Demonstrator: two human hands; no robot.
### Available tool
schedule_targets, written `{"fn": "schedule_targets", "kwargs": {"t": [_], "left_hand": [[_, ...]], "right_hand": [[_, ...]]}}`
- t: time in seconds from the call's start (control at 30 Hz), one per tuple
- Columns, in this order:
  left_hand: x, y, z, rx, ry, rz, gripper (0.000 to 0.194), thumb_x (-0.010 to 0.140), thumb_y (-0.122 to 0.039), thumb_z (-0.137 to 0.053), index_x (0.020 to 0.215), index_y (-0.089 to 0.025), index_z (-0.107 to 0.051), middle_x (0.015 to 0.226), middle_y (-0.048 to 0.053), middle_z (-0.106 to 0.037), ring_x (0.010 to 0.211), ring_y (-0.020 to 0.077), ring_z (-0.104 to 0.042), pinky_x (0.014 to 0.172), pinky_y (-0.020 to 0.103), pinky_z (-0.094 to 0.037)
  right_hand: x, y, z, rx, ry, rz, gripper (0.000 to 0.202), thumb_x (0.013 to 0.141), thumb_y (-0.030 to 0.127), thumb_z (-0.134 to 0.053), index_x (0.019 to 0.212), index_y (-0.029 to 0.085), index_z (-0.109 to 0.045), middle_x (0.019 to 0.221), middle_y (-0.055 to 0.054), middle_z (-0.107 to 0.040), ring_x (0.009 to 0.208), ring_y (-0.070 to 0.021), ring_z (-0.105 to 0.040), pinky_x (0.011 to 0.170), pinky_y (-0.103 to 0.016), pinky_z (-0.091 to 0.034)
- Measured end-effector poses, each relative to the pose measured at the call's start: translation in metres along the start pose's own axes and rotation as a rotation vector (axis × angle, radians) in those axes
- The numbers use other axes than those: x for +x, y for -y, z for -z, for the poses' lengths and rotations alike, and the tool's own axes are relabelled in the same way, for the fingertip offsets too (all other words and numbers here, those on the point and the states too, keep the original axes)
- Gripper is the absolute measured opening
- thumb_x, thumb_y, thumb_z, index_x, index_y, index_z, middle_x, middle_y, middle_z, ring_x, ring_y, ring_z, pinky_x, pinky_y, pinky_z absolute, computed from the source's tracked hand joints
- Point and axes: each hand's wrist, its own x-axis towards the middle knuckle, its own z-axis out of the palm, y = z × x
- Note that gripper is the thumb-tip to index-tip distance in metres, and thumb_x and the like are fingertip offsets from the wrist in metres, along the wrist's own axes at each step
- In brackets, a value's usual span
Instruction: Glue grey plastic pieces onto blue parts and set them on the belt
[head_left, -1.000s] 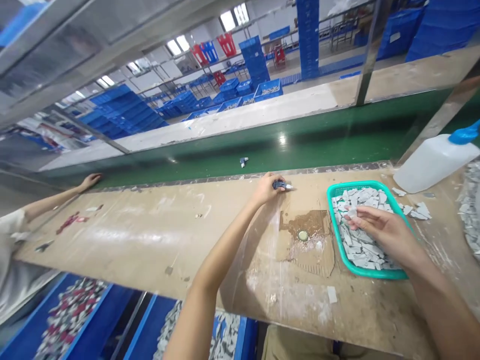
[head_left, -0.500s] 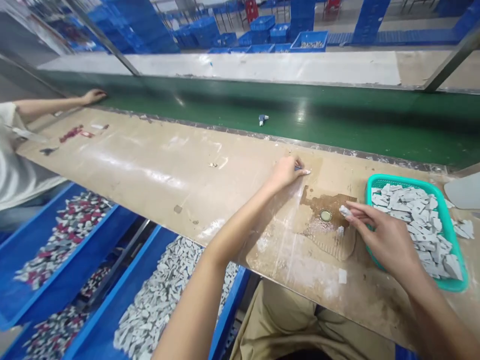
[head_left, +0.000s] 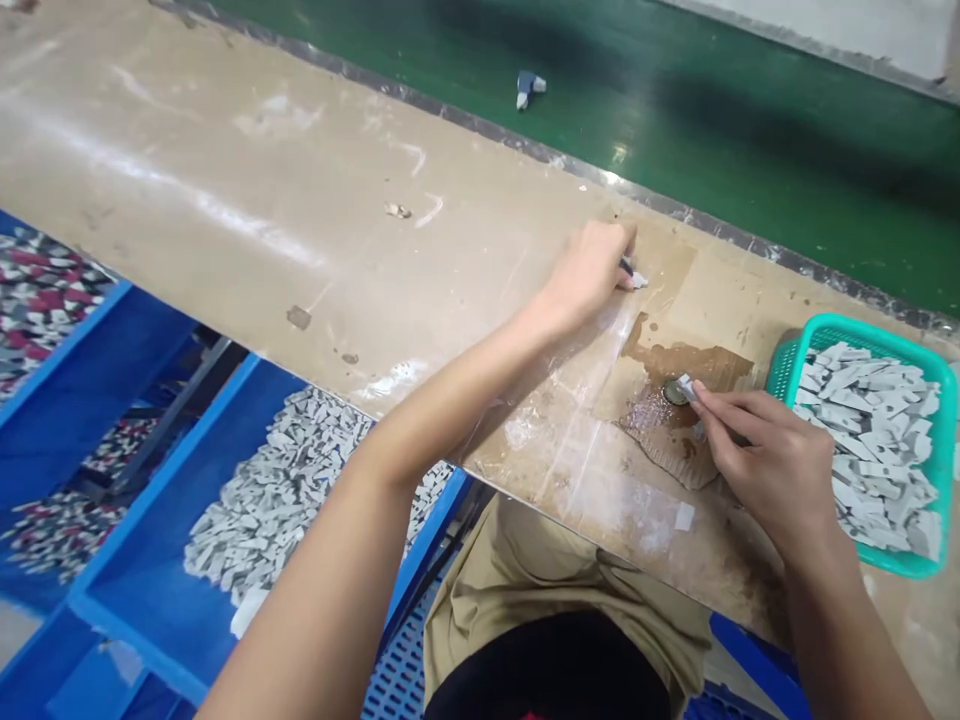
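Observation:
My left hand [head_left: 596,265] is closed near the table's far edge, pinching a small dark-blue and white plastic piece [head_left: 634,275] that is mostly hidden by the fingers. Between the thumb and fingers of my right hand [head_left: 765,450] is a small white plastic piece [head_left: 685,386]. Its tip is over a small round cap [head_left: 674,392]; whether they touch I cannot tell. The cap stands on a torn, wet-stained piece of cardboard [head_left: 679,455]. To the right, a green basket [head_left: 814,335] is full of similar white plastic pieces [head_left: 870,430].
A blue and white piece [head_left: 529,88] lies on the green belt [head_left: 450,60] beyond the table [head_left: 247,170]. Below the near edge stand blue bins [head_left: 112,590] holding white pieces and mixed red, grey and white pieces. A small scrap [head_left: 397,210] lies on the tabletop.
My view has tilted down and come closer. My right hand has brought its white piece over to the round cap. The left hand keeps its grip near the same spot.

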Motion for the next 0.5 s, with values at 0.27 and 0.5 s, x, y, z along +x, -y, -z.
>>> {"fn": "schedule_targets", "kwargs": {"t": [0.27,0.5], "left_hand": [[-0.021,-0.033,0.018,-0.616,0.012,0.004,0.029,0.086,-0.013,-0.074,0.113,-0.012,-0.062,0.11,0.006,-0.071,0.11,0.0196,-0.068,0.091,0.03,-0.055],[-0.042,-0.046,0.021,-0.64,0.101,0.14,0.034,0.1,-0.022,-0.047,0.131,-0.017,-0.06,0.126,0.004,-0.066,0.125,0.0362,-0.06,0.086,0.042,-0.054]], "right_hand": [[0.002,0.002,0.001,-0.041,0.079,-0.011,0.01,0.096,0.012,-0.068,0.102,0.012,-0.077,0.088,-0.004,-0.075,0.073,-0.0164,-0.069,0.06,-0.029,-0.051],[0.003,0.005,0.004,-0.027,0.15,-0.063,0.014,0.1,0.014,-0.064,0.107,0.017,-0.075,0.089,-0.004,-0.075,0.076,-0.0195,-0.07,0.061,-0.033,-0.05]]}}
